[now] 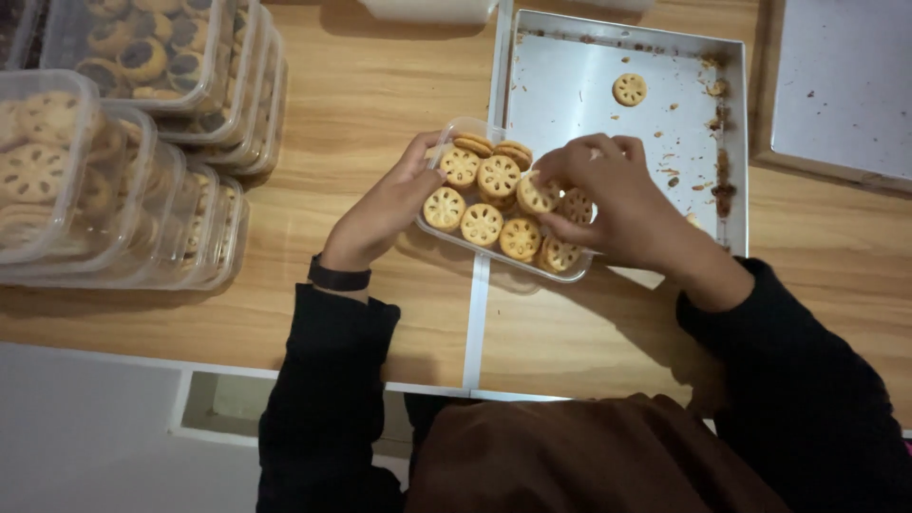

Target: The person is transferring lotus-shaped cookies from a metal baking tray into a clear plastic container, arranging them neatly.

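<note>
Clear plastic is what the whole scene revolves around: from the head view, the person has a small see-through container [503, 204] sitting on the wooden table [380, 95], partly overlapping the corner of a metal baking tray [570, 85], and it's nearly packed with round flower-pattern cookies [483, 224] standing in neat rows. The left hand [385, 209] is cupped around the container's left edge, fingers curled on the rim to brace it. The right hand [608, 195] is pinching one cookie [535, 196] between thumb and fingertips, right down among the others at the container's right side, so it looks like the slotting-in step, close to the end of filling this box. One last cookie [629, 89] lies alone on the tray among crumbs, well apart from the hands. Probably the fiddly bit now is wedging that held cookie in without tipping its neighbours, which calls for a light grip and a steady box. Off to the left are stacks of filled containers [114, 180], and a second tray [845, 85] sits at the far right.
</note>
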